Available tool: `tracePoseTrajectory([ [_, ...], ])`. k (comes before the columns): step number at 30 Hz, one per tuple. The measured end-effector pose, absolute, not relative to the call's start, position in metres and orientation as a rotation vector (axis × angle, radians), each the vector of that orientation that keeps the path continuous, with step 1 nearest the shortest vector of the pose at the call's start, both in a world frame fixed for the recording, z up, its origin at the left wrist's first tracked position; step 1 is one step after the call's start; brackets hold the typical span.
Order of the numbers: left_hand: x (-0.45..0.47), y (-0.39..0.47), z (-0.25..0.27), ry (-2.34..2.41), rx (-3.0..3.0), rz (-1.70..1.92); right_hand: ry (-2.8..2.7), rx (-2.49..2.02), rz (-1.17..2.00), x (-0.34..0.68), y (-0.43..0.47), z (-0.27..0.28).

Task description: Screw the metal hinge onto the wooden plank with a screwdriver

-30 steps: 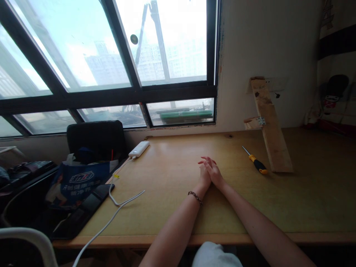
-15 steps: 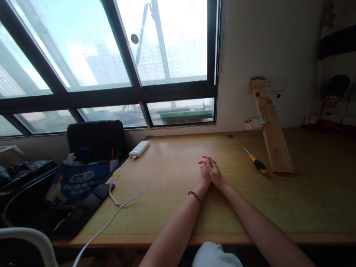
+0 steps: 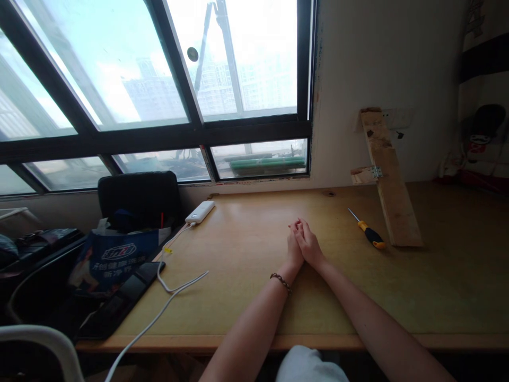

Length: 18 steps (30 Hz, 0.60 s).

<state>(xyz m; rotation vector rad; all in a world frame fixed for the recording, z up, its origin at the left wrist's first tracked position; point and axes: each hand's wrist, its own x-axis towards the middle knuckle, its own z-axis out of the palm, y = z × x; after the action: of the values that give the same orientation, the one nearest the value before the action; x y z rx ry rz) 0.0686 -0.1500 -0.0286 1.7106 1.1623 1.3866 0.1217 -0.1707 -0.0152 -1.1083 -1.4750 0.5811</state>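
My left hand (image 3: 294, 249) and my right hand (image 3: 310, 247) are clasped against each other over the middle of the wooden table (image 3: 246, 302). Their fingers are folded together, and no object shows between them. A braided bracelet (image 3: 280, 283) circles my left wrist. To the right of my hands, apart from them, lies a screwdriver (image 3: 371, 235) with a yellow and black handle, its tip pointing away to the left. Just beyond it, a wooden board (image 3: 397, 204) leans up toward the wall, with a short wood piece (image 3: 363, 175) joined on by a metal hinge (image 3: 376, 172).
A white power bank (image 3: 201, 212) sits at the table's far left edge, with a white cable (image 3: 159, 313) trailing forward. A dark flat panel (image 3: 123, 300) overlaps the left edge. Beyond it are a blue bag (image 3: 115, 260) and a black chair (image 3: 137, 196).
My fingers have folded closer together; before, some stuck out to the sides. The screwdriver and board have stayed put, and the view has shifted only slightly.
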Motion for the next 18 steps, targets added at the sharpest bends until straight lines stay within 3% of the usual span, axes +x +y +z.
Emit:
tracePoseTrajectory([
  [4,0.068,-0.154,-0.025,1.189,1.762,1.412,-1.624,-1.307,0.203,0.153,-0.17,-0.001],
  [10,0.07,-0.16,-0.03,1.329,2.124,1.092,-1.685,-1.663,-0.354,0.277,-0.157,-0.02],
  [18,0.074,-0.167,-0.031,1.265,2.284,1.011,-1.681,-2.137,-0.404,0.331,-0.154,-0.036],
])
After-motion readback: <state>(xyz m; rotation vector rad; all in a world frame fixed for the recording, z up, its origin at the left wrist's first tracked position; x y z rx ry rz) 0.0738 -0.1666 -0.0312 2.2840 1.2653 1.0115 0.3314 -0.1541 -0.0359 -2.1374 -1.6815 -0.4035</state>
